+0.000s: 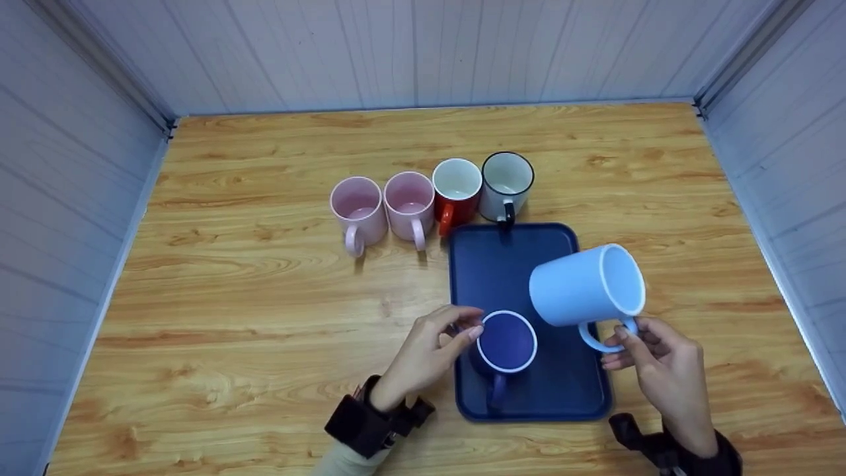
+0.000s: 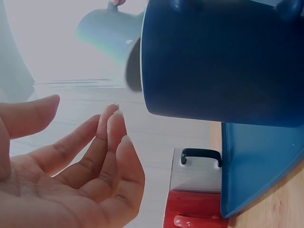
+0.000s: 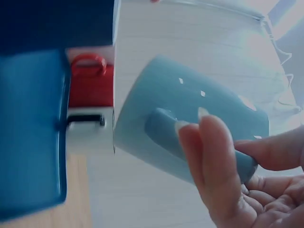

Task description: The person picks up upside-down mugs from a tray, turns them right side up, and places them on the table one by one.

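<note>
A light blue mug [image 1: 572, 291] hangs tilted over the right side of the dark blue tray [image 1: 515, 258], its mouth turned to the right. My right hand [image 1: 667, 377] grips it by the handle, with fingers and thumb round the loop in the right wrist view [image 3: 223, 166]. Upright on the tray's front part stands a dark blue mug [image 1: 507, 340], handle toward me. My left hand [image 1: 429, 350] is just left of that mug's rim. The left wrist view shows its loosely bent fingers [image 2: 128, 166] holding nothing, apart from the dark blue mug [image 2: 218, 61].
Behind the tray stands a row of mugs: two pink mugs [image 1: 360, 211] [image 1: 411, 208], a red mug [image 1: 456, 198] with a white inside, and a white mug [image 1: 505, 188] with a black rim and handle. Pale panels [image 1: 410, 53] enclose the wooden table [image 1: 264, 317].
</note>
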The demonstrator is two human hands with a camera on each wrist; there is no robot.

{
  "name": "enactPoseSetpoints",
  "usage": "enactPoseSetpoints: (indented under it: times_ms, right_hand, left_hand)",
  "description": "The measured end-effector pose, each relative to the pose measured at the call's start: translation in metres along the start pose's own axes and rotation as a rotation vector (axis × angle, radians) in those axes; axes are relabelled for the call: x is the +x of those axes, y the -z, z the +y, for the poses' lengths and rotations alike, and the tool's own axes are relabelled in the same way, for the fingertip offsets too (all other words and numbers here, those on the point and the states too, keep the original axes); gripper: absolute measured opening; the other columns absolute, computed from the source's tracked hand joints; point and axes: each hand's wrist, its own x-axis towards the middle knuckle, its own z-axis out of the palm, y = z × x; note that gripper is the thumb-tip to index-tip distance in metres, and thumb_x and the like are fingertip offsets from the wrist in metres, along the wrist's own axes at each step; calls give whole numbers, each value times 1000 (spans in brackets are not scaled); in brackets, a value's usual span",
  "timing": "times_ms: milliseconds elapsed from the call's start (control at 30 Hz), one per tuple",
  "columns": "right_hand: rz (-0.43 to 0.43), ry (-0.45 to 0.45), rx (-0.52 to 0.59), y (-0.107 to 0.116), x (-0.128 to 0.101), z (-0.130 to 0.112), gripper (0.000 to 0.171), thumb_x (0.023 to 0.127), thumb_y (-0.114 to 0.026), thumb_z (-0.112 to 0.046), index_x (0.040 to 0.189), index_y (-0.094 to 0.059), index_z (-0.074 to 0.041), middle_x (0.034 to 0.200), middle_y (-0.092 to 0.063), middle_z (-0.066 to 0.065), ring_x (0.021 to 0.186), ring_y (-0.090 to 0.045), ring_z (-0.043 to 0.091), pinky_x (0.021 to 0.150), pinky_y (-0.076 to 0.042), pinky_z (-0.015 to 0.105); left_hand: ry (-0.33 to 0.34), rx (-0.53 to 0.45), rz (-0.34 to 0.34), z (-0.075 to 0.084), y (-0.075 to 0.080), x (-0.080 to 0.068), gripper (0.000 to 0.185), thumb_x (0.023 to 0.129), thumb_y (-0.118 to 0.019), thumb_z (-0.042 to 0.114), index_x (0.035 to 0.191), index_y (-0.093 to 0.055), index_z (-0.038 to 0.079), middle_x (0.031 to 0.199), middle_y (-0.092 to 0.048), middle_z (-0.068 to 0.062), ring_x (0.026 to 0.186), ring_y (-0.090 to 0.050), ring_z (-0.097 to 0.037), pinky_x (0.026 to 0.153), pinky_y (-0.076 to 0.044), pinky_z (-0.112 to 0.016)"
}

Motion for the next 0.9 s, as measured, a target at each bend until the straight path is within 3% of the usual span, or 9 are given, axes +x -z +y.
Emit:
enactPoseSetpoints:
  times_ms: [133,367,567,800,900]
  right_hand:
    - [-14,-18,132,-7,1,-4,10,88,-53,5,91,-56,14,71,-64,18,52,-63,26,50,-51,35]
    - [-57,41,343,-24,3,-8,15,89,-53,3,92,-54,18,72,-62,25,52,-62,29,49,-51,37]
    - [-161,101,652,-39,7,-7,14,89,-48,10,89,-50,23,73,-60,32,54,-62,33,49,-52,38]
    - [-256,56,844,-52,10,-7,12,91,-43,10,89,-52,18,78,-63,28,61,-64,32,53,-53,36]
    - [-305,48,932,-57,10,-6,14,92,-39,13,92,-52,18,80,-63,26,63,-65,31,54,-53,35]
  left_hand:
    - [-5,-3,-15,1,-1,0,30,93,-55,21,112,-60,-1,98,-63,-4,90,-56,-16,76,-47,-28]
    - [-25,5,-35,5,-2,0,30,93,-53,22,113,-60,0,98,-63,-2,92,-56,-14,77,-46,-32]
    - [-14,2,-18,10,-4,1,29,94,-53,22,111,-62,1,101,-62,-2,96,-55,-12,83,-44,-36]
    - [-9,-11,15,17,-8,4,29,95,-51,21,113,-61,1,107,-62,-5,104,-54,-14,89,-42,-30]
    - [-3,-17,20,19,-10,6,31,95,-50,22,115,-60,1,108,-61,-7,105,-54,-16,90,-42,-33]
